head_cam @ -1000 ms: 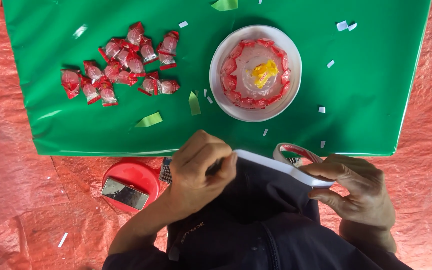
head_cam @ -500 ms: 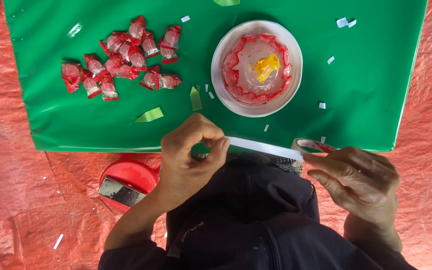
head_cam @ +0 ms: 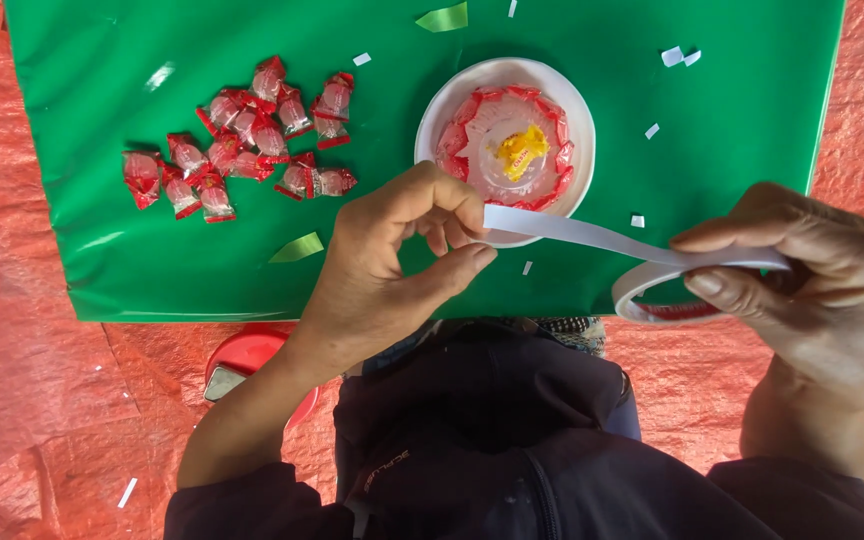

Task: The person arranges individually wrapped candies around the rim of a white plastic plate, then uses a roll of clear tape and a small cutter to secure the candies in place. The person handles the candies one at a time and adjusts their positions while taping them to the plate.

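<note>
My left hand [head_cam: 392, 260] pinches the free end of a white tape strip [head_cam: 582, 232] between thumb and fingers, over the near edge of the green sheet [head_cam: 152, 270]. My right hand [head_cam: 802, 280] grips the tape roll [head_cam: 667, 290], white with a red inner ring, out to the right. The strip runs taut between both hands. Just beyond it sits a white bowl [head_cam: 442, 110] lined with red-wrapped candies around a clear cup holding a yellow piece [head_cam: 517, 148]. A loose pile of red-wrapped candies [head_cam: 242, 140] lies on the sheet to the left.
A red round lid or dish [head_cam: 252, 355] with a metal piece on it lies on the red tarp [head_cam: 32, 380] by my left forearm. Green paper slips [head_cam: 297, 248] and small white scraps are scattered over the sheet. My dark clothing fills the bottom centre.
Both hands rose toward the bowl and moved apart. The pulled-out tape strip is longer, and the roll has shifted further right.
</note>
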